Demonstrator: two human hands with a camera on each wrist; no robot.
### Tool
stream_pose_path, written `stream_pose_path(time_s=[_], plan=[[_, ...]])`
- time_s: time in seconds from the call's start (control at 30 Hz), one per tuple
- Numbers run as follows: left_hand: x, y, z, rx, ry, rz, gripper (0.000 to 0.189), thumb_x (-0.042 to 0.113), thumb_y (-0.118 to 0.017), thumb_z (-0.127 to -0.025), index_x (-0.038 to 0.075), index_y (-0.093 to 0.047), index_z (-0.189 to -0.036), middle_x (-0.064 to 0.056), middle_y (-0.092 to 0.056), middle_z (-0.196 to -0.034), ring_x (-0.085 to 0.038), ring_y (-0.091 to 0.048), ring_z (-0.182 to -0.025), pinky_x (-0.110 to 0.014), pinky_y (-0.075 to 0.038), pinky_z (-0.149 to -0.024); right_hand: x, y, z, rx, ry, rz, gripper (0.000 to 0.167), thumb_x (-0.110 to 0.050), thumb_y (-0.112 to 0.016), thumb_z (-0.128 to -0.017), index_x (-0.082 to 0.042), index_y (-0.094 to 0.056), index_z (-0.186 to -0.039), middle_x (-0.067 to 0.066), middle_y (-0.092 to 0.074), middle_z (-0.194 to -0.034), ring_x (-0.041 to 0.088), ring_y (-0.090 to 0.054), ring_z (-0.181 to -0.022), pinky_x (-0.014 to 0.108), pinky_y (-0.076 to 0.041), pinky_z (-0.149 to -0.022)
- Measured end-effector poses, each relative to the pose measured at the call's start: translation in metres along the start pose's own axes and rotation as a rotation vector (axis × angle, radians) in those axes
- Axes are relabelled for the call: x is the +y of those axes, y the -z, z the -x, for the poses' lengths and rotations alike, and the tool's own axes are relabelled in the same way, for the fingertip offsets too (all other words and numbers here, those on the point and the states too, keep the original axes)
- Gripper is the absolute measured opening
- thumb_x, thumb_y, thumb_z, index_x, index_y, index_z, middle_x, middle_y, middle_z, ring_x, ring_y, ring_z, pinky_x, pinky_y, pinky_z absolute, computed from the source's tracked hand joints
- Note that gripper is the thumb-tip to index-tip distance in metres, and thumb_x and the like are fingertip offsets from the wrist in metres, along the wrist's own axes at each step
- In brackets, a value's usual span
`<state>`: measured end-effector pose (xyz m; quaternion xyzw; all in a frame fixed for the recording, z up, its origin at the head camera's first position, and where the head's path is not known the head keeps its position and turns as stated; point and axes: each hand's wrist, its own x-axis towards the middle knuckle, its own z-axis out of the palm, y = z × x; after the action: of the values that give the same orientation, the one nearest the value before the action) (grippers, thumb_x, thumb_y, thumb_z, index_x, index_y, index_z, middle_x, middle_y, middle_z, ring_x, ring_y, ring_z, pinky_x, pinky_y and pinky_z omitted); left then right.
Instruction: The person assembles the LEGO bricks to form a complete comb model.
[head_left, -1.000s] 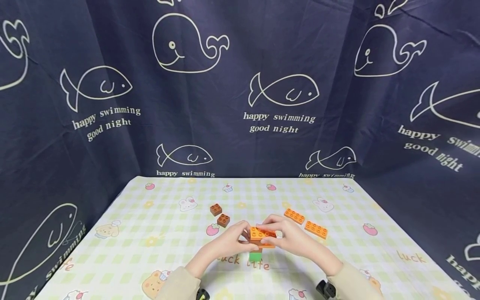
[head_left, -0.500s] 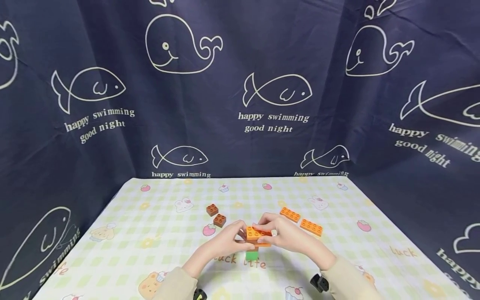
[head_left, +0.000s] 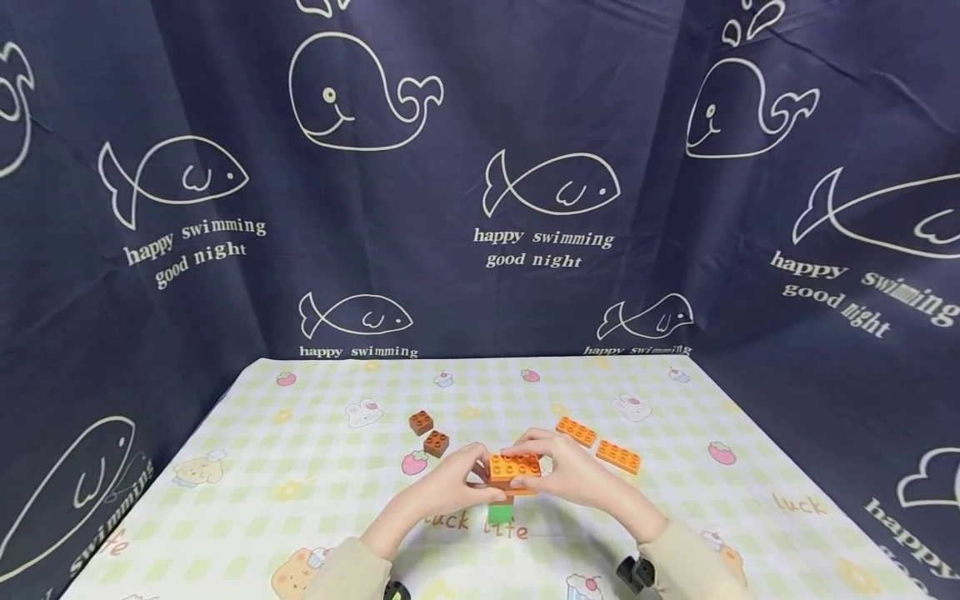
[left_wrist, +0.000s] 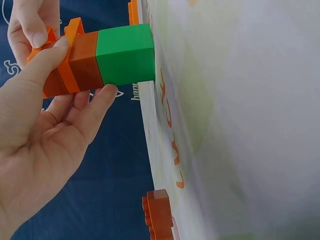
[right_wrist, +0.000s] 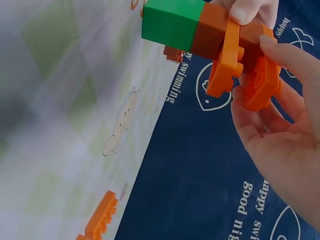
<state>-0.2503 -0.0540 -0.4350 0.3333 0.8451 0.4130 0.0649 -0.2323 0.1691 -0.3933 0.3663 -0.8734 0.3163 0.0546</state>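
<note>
A small stack stands upright on the tablecloth in front of me: a green block (left_wrist: 125,55) at the bottom, then a brown brick (left_wrist: 85,65), a lower orange brick (right_wrist: 226,62), another brown brick (right_wrist: 251,40) and an upper orange brick (head_left: 513,467) with studs up. Both orange bricks stick out to the right past the narrower column. My left hand (head_left: 450,479) grips the column from the left, thumb and fingers on opposite sides. From the right, my right hand (head_left: 573,471) pinches the upper orange brick between thumb and fingers.
Two loose brown bricks (head_left: 436,443) lie beyond my left hand. Two loose orange bricks (head_left: 618,456) lie beyond my right hand. A checked tablecloth (head_left: 300,533) covers the table, and a dark blue curtain (head_left: 450,192) hangs behind it.
The head view has shifted slightly. More studs of the upper orange brick show now, as the right fingers cover less of its top. Both hands stay at the stack; the loose bricks lie unmoved.
</note>
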Motion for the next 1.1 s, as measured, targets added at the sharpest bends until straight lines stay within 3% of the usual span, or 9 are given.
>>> stream_pose_path(time_s=[0.23, 0.43, 0.6, 0.77, 1.1], plan=[[0.0, -0.001, 0.001, -0.006, 0.002, 0.006, 0.029, 0.031, -0.07, -0.084, 0.014, -0.05, -0.095, 0.004, -0.056, -0.096, -0.008, -0.059, -0.093, -0.014, -0.052, -0.077, 0.005, -0.008, 0.003, 0.029, -0.001, -0.026, 0.033, -0.024, -0.069, -0.084, -0.017, -0.063, -0.116, -0.005, -0.063, -0.109, 0.014, -0.058, -0.102, 0.033, -0.05, -0.092], [0.0, -0.002, 0.001, -0.001, 0.004, -0.005, 0.029, 0.031, -0.071, -0.083, 0.014, -0.051, -0.095, 0.004, -0.056, -0.095, -0.006, -0.058, -0.091, -0.014, -0.052, -0.076, 0.01, -0.012, 0.004, 0.017, -0.059, -0.142, 0.046, -0.028, -0.071, -0.083, -0.011, -0.056, -0.122, 0.0, -0.064, -0.109, 0.011, -0.059, -0.1, 0.028, -0.05, -0.092], [0.0, -0.002, 0.001, 0.001, 0.006, 0.002, 0.029, 0.03, -0.071, -0.083, 0.013, -0.051, -0.095, 0.003, -0.057, -0.096, -0.005, -0.058, -0.089, -0.013, -0.052, -0.075, 0.012, -0.016, 0.005, 0.019, -0.113, -0.229, 0.051, -0.034, -0.075, -0.078, -0.011, -0.057, -0.119, 0.001, -0.064, -0.109, 0.009, -0.059, -0.095, 0.024, -0.05, -0.087], [0.001, -0.002, 0.001, 0.0, 0.011, 0.024, 0.029, 0.029, -0.072, -0.083, 0.013, -0.051, -0.095, 0.003, -0.056, -0.096, -0.004, -0.058, -0.089, -0.012, -0.051, -0.075, 0.015, -0.021, 0.005, 0.007, -0.148, -0.259, 0.045, -0.034, -0.076, -0.077, -0.012, -0.059, -0.113, 0.0, -0.065, -0.101, 0.006, -0.059, -0.086, 0.02, -0.05, -0.077], [0.002, -0.001, 0.0, 0.002, 0.014, 0.022, 0.028, 0.027, -0.072, -0.083, 0.013, -0.051, -0.097, 0.003, -0.056, -0.097, -0.005, -0.058, -0.091, -0.011, -0.051, -0.075, 0.019, -0.025, 0.005, 0.0, -0.155, -0.291, 0.035, -0.034, -0.074, -0.079, -0.016, -0.06, -0.106, -0.003, -0.065, -0.094, 0.005, -0.058, -0.08, 0.021, -0.051, -0.072]])
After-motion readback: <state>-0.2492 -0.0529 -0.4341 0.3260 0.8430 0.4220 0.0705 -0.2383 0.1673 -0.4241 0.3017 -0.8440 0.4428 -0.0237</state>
